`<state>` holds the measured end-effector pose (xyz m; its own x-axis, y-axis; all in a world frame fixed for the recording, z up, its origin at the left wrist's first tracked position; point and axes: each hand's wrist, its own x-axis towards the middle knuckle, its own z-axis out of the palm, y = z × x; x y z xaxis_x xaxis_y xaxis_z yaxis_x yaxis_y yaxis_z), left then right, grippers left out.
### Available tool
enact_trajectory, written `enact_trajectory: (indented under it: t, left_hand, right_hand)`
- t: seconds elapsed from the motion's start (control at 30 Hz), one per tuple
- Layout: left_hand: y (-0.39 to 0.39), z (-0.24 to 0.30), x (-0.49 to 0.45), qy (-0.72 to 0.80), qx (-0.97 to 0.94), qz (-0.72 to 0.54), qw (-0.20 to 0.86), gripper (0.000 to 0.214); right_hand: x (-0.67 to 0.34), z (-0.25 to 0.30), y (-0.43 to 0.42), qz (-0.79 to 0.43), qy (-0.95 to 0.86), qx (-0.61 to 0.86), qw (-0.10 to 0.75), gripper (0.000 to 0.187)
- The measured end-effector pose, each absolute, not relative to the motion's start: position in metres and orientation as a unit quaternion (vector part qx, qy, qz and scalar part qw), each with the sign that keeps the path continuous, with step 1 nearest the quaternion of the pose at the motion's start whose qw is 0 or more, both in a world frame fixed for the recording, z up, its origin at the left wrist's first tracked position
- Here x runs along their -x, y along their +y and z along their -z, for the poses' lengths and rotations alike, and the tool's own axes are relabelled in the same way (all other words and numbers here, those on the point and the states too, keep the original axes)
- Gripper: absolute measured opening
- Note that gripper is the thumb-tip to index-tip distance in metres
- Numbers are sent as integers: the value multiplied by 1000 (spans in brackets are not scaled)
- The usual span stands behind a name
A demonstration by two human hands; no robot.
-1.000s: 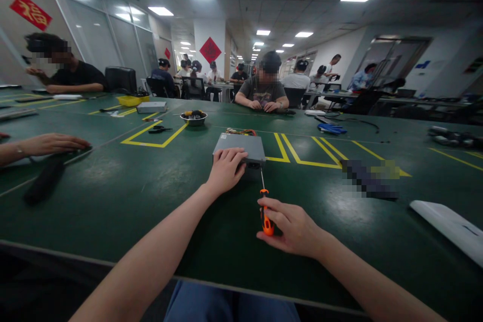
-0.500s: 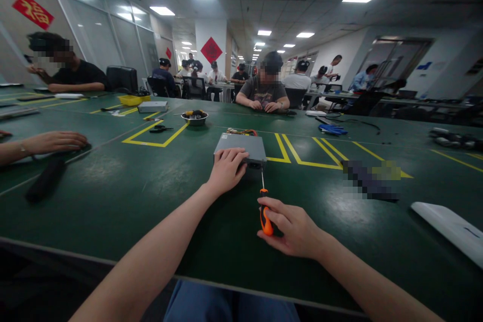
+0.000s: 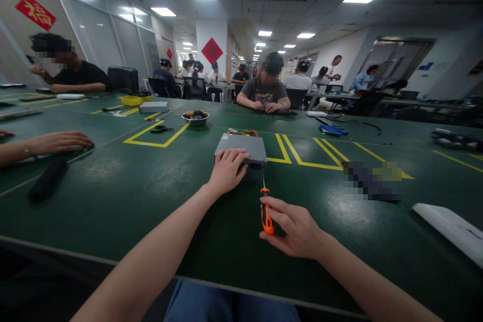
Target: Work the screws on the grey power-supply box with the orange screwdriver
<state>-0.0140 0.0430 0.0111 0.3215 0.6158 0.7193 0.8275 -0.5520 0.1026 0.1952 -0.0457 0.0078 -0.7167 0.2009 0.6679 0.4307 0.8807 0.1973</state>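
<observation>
Pinning the metal box [image 3: 247, 145] under my open left hand [image 3: 226, 171], I judge it rigid, heavy; right hand [image 3: 296, 231] clasps the screwdriver [image 3: 266, 214] by its handle.

green table [image 3: 113, 196], long, marked with yellow tape lines [image 3: 302, 153]. far left on it: metal bowl [image 3: 195, 118] with tools inside, black scissors [image 3: 160, 129] just near of it, flat grey case [image 3: 153, 106], yellow tray [image 3: 135, 100]. far right: blue item [image 3: 332, 130] beside a black cable [image 3: 354, 122]. near right: white panel [image 3: 449, 226], lying flat. near left: black bar [image 3: 48, 179], with a co-worker's hand [image 3: 60, 142] just beyond it. seated person [image 3: 264, 91] at the far side; another in a black shirt [image 3: 75, 76] far left. red diamond sign [image 3: 212, 50] on the pillar.
</observation>
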Motion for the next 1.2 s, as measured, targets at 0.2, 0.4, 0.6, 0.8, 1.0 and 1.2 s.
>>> enact_trajectory:
  t: [0.2,0.4,0.6,0.8,1.0,1.2]
  left_hand:
    - [43,-11,14,-453,800,366,146,27]
    - [42,-12,14,-455,801,362,144,27]
    - [41,-13,14,-453,802,363,143,27]
    - [41,-13,14,-456,801,360,141,27]
    - [42,-12,14,-455,803,361,138,27]
    - [42,-12,13,-457,799,364,142,28]
  right_hand:
    - [-197,-10,-46,193,-906,150,345,30]
    - [-189,-12,-46,170,-919,124,334,29]
    - [-184,-11,-44,150,-928,125,317,31]
    - [-183,-9,-42,151,-928,129,315,31]
    - [-181,-9,-42,156,-928,136,309,30]
    - [-174,-9,-46,172,-942,149,246,24]
